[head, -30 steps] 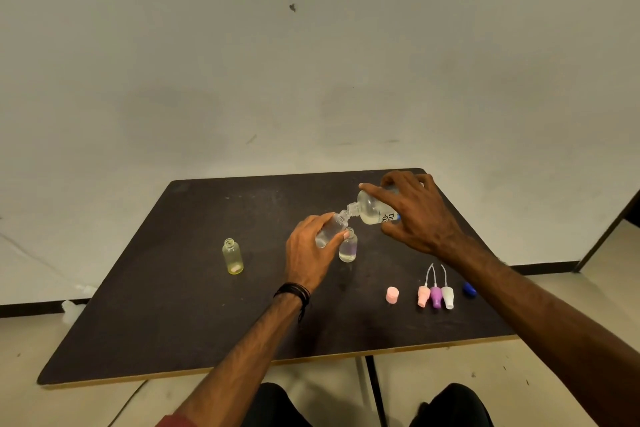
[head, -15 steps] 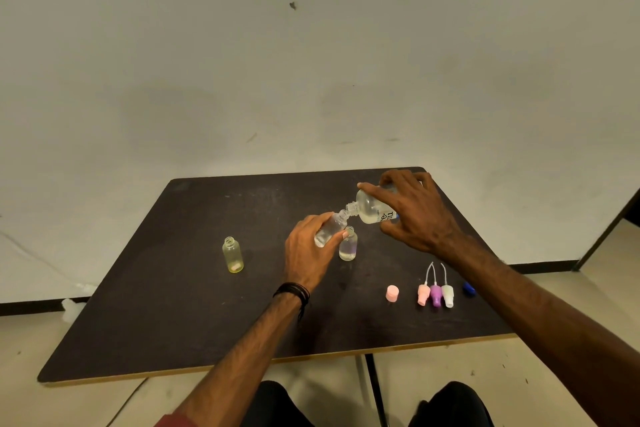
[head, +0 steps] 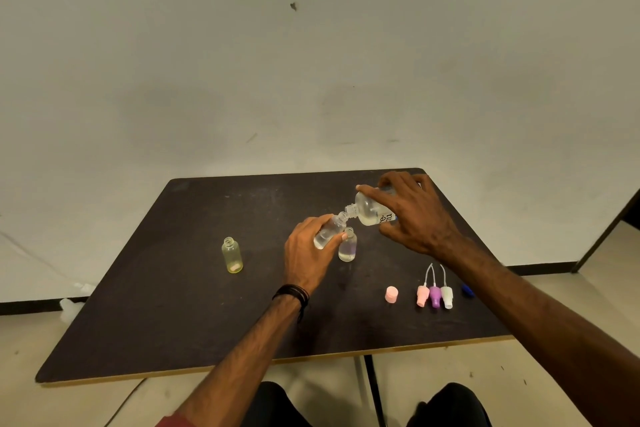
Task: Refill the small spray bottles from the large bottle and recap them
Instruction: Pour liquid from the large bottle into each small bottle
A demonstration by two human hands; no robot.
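Head view shows a dark counter (head: 173,305) set against a pale wall; the left hand (head: 306,253) has its grip curled round a small clear spray bottle (head: 327,230), holding it tilted above the counter's middle with its open neck up and to the right; the right hand (head: 412,215) has its grip wrapped over the large bottle (head: 369,213), tipped on its side toward the far right corner, its mouth touching the small bottle's neck; a second small bottle (head: 347,245) stands upright and uncapped just beside the left hand's fingertips; a yellowish small bottle (head: 232,255) stands upright and uncapped, well apart toward the left edge; near the right part of the front edge lie a pink cap (head: 391,295), then a pink sprayer (head: 422,295), a purple sprayer (head: 435,295) and a white sprayer (head: 446,295) side by side with their tubes pointing to the far edge; a blue cap (head: 467,289) shows just beside the right forearm.
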